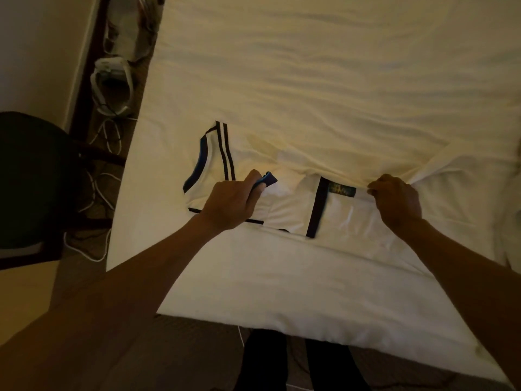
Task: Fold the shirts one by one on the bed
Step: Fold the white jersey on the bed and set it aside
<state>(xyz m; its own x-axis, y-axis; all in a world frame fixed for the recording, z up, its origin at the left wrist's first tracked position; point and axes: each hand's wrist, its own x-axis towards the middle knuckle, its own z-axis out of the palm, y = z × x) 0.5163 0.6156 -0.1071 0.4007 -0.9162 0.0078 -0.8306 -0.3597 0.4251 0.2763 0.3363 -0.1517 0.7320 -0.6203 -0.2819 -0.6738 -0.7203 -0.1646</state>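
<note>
Both forearms [146,277] reach in from below toward the bed [310,80], where a white shirt [287,213] with dark trim lies partly folded near the front edge. The left hand [234,201] grips a blue-edged bit of the shirt (fingers curled round it). The right hand [397,204] pinches white cloth just beside the shirt's label [339,189]. A dark chair [28,179] and white cables [104,142] lie left of the bed.

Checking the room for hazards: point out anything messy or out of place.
White cables lie tangled on the floor left of the bed, by the chair: loose loops, possibly a trip risk. The shirt is bunched, but the left hand and right hand hold it mid-fold.
</note>
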